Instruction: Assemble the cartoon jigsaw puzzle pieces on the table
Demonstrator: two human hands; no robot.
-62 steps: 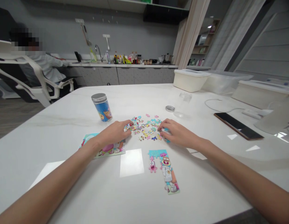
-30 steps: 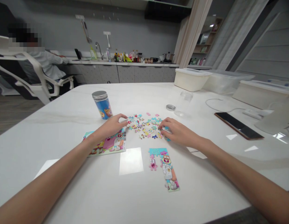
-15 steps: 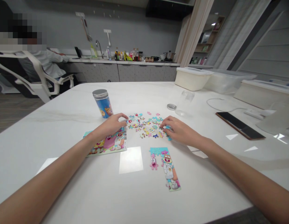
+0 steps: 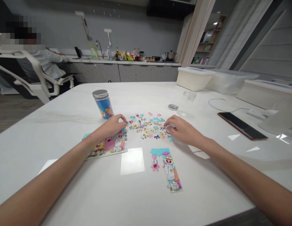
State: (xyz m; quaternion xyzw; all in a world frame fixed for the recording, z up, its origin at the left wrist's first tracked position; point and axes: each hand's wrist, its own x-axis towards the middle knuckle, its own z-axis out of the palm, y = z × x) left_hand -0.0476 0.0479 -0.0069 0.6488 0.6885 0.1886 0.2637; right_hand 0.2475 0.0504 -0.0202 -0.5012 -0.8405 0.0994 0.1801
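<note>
Loose jigsaw pieces (image 4: 149, 124) lie spread on the white table between my two hands. My left hand (image 4: 115, 124) is at the left edge of the pile, its thumb and index finger curled together; whatever is between them is too small to make out. Its wrist is above a cartoon picture sheet (image 4: 109, 145). At the pile's right edge, my right hand (image 4: 177, 127) has its bent fingers and thumb slightly apart, close to several pieces, with none visibly held. Nearer to me lies a partly joined puzzle section (image 4: 170, 168), with a pink character piece (image 4: 155, 164) along its left side.
A blue jar with a metal lid (image 4: 103, 104) stands behind my left hand. Beyond my right hand are a clear jar (image 4: 186, 103), a metal lid (image 4: 173, 107) and a phone (image 4: 242, 126). Storage boxes (image 4: 195, 78) line the far right. A person (image 4: 45, 62) sits at far left.
My left index finger has curled in toward the thumb and the hand has drawn slightly left. My right hand has shifted slightly up and right, uncovering more pieces. The joined section is unchanged.
</note>
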